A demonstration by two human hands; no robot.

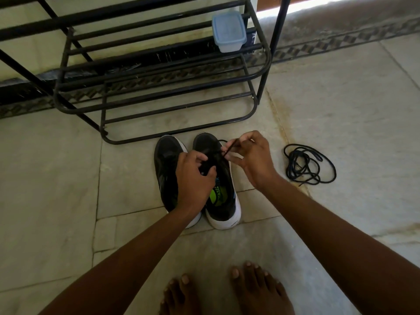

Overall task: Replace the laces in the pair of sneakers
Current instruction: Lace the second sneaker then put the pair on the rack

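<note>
**Lacing under way on the floor**

The left hand [193, 178] grips the tongue of the right sneaker [218, 178] while the right hand [252, 160] pinches a black lace [228, 148]. The left sneaker [167, 169] stands touching it; a loose lace [306, 164] lies coiled nearby on the floor [341, 110].

Right hand [254, 160] pinches lace [229, 149] over right sneaker [223, 201].
</note>
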